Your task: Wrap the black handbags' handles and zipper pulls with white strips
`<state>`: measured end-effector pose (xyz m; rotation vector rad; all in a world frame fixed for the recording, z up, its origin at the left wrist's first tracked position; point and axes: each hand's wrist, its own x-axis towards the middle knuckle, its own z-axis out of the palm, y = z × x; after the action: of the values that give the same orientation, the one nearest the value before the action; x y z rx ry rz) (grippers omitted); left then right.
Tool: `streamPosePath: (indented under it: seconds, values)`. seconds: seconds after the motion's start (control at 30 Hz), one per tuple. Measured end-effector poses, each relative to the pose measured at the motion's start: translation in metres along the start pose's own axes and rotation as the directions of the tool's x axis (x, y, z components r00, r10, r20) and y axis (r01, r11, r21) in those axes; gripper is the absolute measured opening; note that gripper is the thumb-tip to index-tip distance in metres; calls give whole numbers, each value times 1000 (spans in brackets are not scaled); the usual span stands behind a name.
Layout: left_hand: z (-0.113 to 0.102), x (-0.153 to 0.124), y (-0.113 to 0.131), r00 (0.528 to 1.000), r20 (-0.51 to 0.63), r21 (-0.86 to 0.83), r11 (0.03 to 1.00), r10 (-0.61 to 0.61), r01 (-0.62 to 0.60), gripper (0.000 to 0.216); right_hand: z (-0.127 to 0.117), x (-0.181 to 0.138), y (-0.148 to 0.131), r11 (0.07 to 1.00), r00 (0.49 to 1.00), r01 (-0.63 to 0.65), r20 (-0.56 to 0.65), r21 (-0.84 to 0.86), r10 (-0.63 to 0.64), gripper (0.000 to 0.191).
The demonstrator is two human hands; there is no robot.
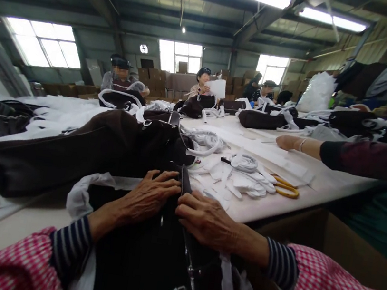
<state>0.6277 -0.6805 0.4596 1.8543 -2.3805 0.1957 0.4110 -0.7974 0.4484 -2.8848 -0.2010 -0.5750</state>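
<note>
Black bag point(149, 254) in lap, long axis running from body toward table edge. Left hand point(150, 196) and right hand point(207, 221) meet on its far end, equally near, fingers curled; gripping or only pressing, cannot tell. Brown bag point(80, 153) lies crosswise just beyond.

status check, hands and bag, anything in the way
Left hand, right hand both pressed on black bag, grip unclear. Bag at edge of table. Scissors apart, to the right.

Bright ceiling tubes, glaring windows, dim foreground, warped edges
</note>
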Motion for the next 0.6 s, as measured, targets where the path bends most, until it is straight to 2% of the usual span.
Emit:
streamPosePath:
  seconds: [0.13, 0.23, 0.33, 0.4, 0.47, 0.6]
  values:
    - [-7, 12, 17, 999, 25, -7, 1000, 29, -29, 17, 5, 2, -4, 970, 995, 98, -10, -222, -102, 16]
    - [-19, 16, 27, 998, -34, 28, 998, 61, -60, 22, 10, 5, 1, 943, 990, 90, -71, -322, -119, 14]
    - [-40, 7, 21, 992, -100, 31, 997, 76, -74, 29, 7, 3, 9, 939, 993, 7, -106, -344, -47, 15]
    - [-53, -5, 9, 993, -111, -42, 998, 48, -53, 37, 2, 3, 17, 945, 997, -55, -69, -323, 34, 19]
    - [-59, -19, -4, 994, -112, -150, 989, -3, -13, 39, -2, 3, 26, 953, 998, -53, 18, -299, 62, 23]
    - [-47, -38, -13, 996, -68, -311, 950, -61, 37, 34, -2, 9, 34, 963, 984, -45, 155, -265, 89, 21]
